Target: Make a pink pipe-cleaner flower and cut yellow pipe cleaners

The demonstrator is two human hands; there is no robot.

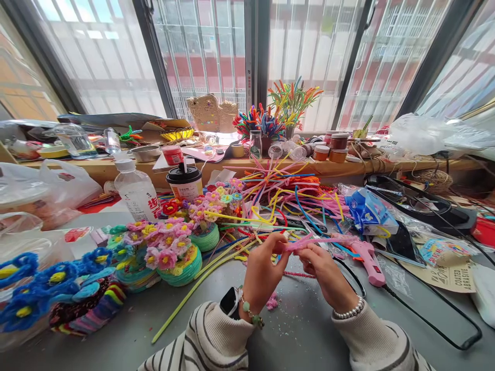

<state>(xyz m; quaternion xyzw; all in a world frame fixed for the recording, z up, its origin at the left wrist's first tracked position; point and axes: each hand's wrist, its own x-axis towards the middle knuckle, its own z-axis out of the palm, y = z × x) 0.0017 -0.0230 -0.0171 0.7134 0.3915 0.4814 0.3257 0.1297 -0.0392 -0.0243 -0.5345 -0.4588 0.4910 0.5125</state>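
Pinched between my two hands, above the grey table, is a pink pipe cleaner (297,243). My left hand (266,270) has thumb and fingers closed on its left part. Close beside it, my right hand (323,273) grips the same strand with bent fingers. A loose pink end sticks out to the right, toward a pink glue gun (369,260) lying on the table. Under the hands rests a small pink fuzzy piece (272,301). A dark pink pipe cleaner (299,275) lies just behind it.
Pipe-cleaner flower pots (176,247) and blue flowers (58,278) crowd the left. A water bottle (135,190) and lidded cup (184,183) stand behind them. A heap of coloured pipe cleaners (282,190) spreads at the back. The glue gun's black cord (425,314) loops on the right.
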